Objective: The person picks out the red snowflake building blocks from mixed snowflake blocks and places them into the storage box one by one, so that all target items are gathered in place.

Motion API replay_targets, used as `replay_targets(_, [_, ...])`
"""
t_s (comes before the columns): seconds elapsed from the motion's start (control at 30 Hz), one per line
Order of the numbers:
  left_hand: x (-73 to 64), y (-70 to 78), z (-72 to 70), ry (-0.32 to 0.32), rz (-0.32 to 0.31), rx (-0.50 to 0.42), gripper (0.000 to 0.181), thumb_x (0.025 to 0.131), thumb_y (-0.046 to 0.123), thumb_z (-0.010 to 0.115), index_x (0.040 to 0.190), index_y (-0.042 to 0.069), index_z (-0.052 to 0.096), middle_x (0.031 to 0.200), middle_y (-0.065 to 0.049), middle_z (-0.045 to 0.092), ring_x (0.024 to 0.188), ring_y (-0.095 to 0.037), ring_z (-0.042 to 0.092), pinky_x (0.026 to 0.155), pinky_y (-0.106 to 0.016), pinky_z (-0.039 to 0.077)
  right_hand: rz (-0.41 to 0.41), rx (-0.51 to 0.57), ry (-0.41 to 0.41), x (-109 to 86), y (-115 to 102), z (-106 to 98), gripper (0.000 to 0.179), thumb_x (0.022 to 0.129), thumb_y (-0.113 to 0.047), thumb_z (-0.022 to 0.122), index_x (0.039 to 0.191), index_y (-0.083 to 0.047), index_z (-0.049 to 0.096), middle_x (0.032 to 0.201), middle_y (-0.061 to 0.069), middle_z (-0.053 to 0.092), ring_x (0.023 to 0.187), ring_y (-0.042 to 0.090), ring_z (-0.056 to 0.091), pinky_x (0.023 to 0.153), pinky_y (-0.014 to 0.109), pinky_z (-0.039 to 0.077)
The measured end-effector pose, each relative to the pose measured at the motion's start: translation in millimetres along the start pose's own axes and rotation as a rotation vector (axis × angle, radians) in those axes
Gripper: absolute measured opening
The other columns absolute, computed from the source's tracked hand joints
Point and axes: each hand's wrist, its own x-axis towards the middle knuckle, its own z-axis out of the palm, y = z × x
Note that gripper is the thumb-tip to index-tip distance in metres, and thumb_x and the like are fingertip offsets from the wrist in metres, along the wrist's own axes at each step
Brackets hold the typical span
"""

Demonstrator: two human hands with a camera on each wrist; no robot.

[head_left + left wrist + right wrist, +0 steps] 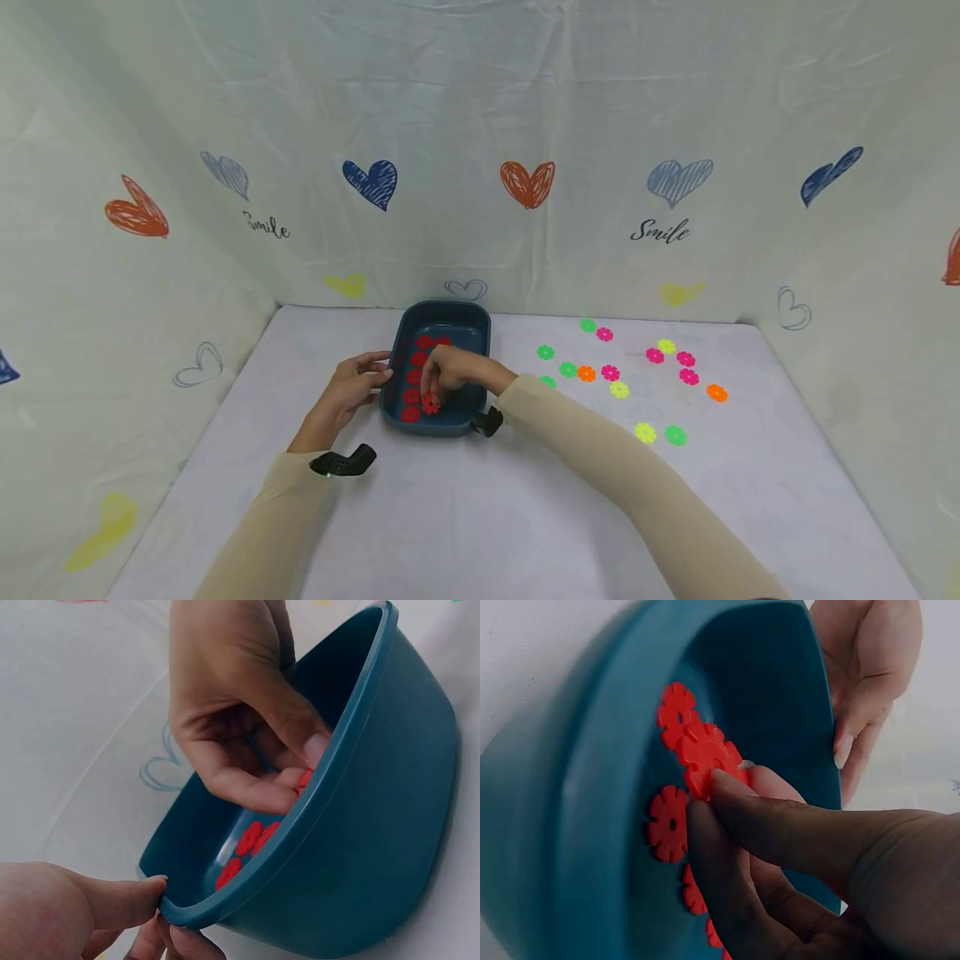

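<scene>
A dark teal plastic tub [438,430] stands on the table, with several red notched flower-shaped discs [411,414] lying in a loose line on its floor. My left hand [347,390] holds the tub's left rim, thumb on top and fingers under it in the left wrist view. Inside the tub, my right hand [455,371] pinches one red flower disc [705,750] between thumb and fingertips. In the right wrist view that disc is just above the others and overlaps one red disc [676,709]; another red disc [667,823] lies beside the fingertips.
Right of the tub, loose flower discs are scattered on the white tabletop [480,525]: green [676,436], yellow [646,432], orange [717,392] and pink [689,377]. A white curtain [450,100] printed with hearts closes off the back and sides.
</scene>
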Motion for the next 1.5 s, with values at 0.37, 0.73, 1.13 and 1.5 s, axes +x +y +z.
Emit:
replay_targets(0.37, [-1.2, 0.4, 1.0, 0.012, -0.003, 0.013, 0.05, 0.105, 0.005, 0.061, 0.154, 0.001, 0.051, 0.125, -0.012, 0.056, 0.098, -0.017, 0.056, 0.073, -0.025, 0.051, 0.011, -0.018, -0.031, 5.4, -1.2, 5.2, 0.015, 0.086, 0.018, 0.074, 0.095, 0.006, 0.079, 0.069, -0.001, 0.062, 0.067, 0.009, 0.059, 0.066, 0.02, 0.049])
replay_targets(0.73, [-2.3, 1.4, 1.9, 0.013, -0.008, 0.024, 0.05, 0.105, 0.005, 0.06, 0.155, 0.001, 0.05, 0.129, -0.015, 0.056, 0.1, -0.019, 0.056, 0.074, -0.026, 0.05, 0.018, 0.007, -0.044, 10.0, 3.7, 9.0, 0.017, 0.086, 0.02, 0.072, 0.092, 0.005, 0.08, 0.068, 0.001, 0.064, 0.064, 0.01, 0.061, 0.064, 0.02, 0.052])
replay_targets(1.13, [-1.6, 0.5, 0.3, 0.011, -0.005, 0.012, 0.05, 0.106, 0.005, 0.06, 0.155, 0.001, 0.05, 0.126, -0.013, 0.055, 0.096, -0.016, 0.059, 0.073, -0.026, 0.05, 0.005, -0.027, -0.048, 13.3, 9.6, 15.4, 0.018, 0.087, 0.02, 0.071, 0.094, 0.005, 0.08, 0.07, 0.0, 0.065, 0.064, 0.009, 0.061, 0.063, 0.02, 0.052])
replay_targets(1.5, [-3.0, 1.1, 0.7, 0.012, -0.015, 0.013, 0.051, 0.106, 0.005, 0.061, 0.155, 0.002, 0.05, 0.125, -0.013, 0.054, 0.098, -0.018, 0.057, 0.073, -0.025, 0.051, 0.012, -0.03, -0.011, 7.3, 9.4, 15.2, 0.015, 0.085, 0.018, 0.075, 0.09, 0.005, 0.079, 0.069, 0.001, 0.066, 0.063, 0.008, 0.061, 0.065, 0.02, 0.053])
